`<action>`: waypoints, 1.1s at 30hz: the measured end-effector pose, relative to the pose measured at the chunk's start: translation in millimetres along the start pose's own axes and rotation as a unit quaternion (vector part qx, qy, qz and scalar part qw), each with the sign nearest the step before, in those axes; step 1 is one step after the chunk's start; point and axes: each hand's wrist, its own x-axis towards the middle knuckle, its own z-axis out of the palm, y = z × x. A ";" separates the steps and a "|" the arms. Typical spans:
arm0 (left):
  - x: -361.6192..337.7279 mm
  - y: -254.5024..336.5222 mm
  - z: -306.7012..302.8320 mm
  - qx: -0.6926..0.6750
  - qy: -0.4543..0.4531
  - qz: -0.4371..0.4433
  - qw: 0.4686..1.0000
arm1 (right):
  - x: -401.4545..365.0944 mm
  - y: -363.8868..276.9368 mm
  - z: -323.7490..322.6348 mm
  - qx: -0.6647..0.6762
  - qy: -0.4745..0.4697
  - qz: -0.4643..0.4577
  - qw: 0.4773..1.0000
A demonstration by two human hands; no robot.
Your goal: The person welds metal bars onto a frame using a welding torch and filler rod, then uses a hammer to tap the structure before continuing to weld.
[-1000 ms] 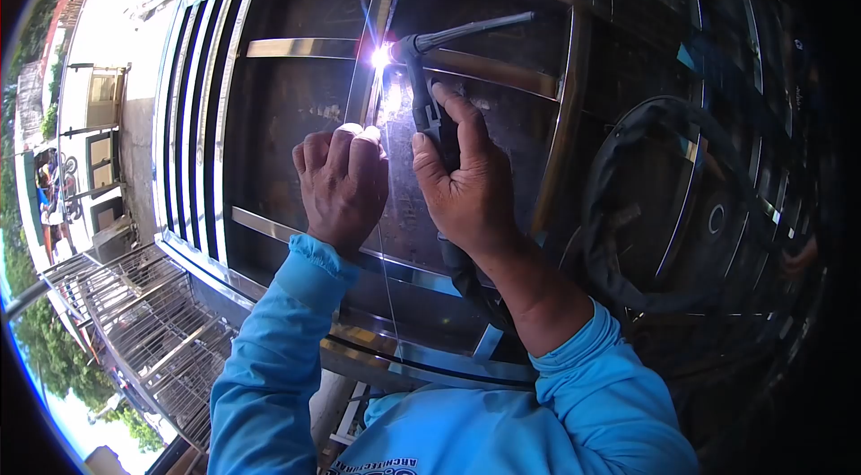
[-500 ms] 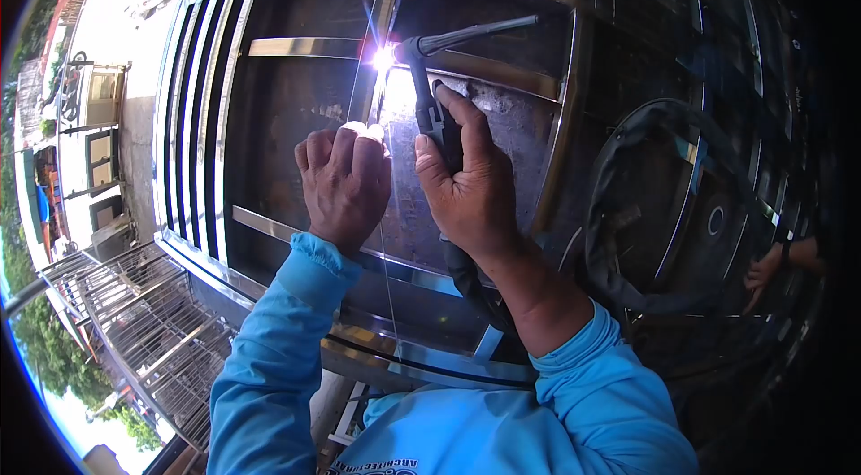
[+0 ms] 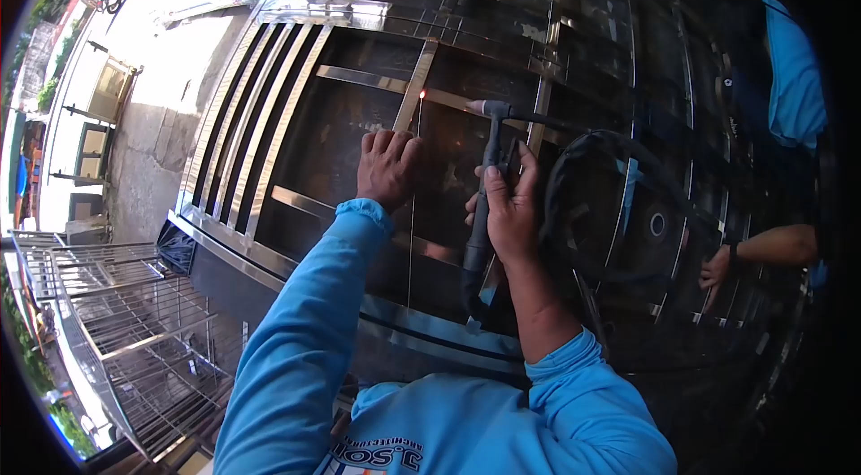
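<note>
My right hand point(image 3: 511, 210) is wrapped round a TIG welding torch point(image 3: 490, 152), whose pale nozzle points left and stands apart from the metal frame. No arc burns at the nozzle. My left hand point(image 3: 390, 168) is closed on a thin filler rod point(image 3: 413, 251), though the fingertips are hidden behind the knuckles. The rod runs upward towards a small orange glowing spot point(image 3: 422, 94) on a shiny metal bar point(image 3: 417, 98) of the frame. A dark torch cable point(image 3: 549, 197) loops to the right of my right hand.
Another person's hand point(image 3: 715, 269) rests on the frame at the right, and blue cloth point(image 3: 794, 71) hangs above it. Slatted metal bars point(image 3: 260, 107) line the frame's left side. A wire rack point(image 3: 148, 349) stands at lower left. A metal ring point(image 3: 657, 224) lies at right.
The bright arc has gone out, leaving a glowing spot. My right hand has drawn the torch away to the right of the joint. The view has shifted, showing more of the frame.
</note>
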 end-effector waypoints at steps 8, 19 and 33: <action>-99.7 68.8 -62.5 -0.100 0.048 -0.099 0.989 | -159.2 -56.6 -61.1 -0.044 0.057 0.050 0.996; -226.2 109.6 -147.6 -0.201 0.022 -0.105 0.974 | -271.4 -33.8 -69.9 -0.167 0.015 0.014 0.986; -292.1 63.5 -161.1 -0.259 -0.033 -0.055 0.964 | -324.2 49.8 -23.1 -0.429 0.003 -0.092 0.898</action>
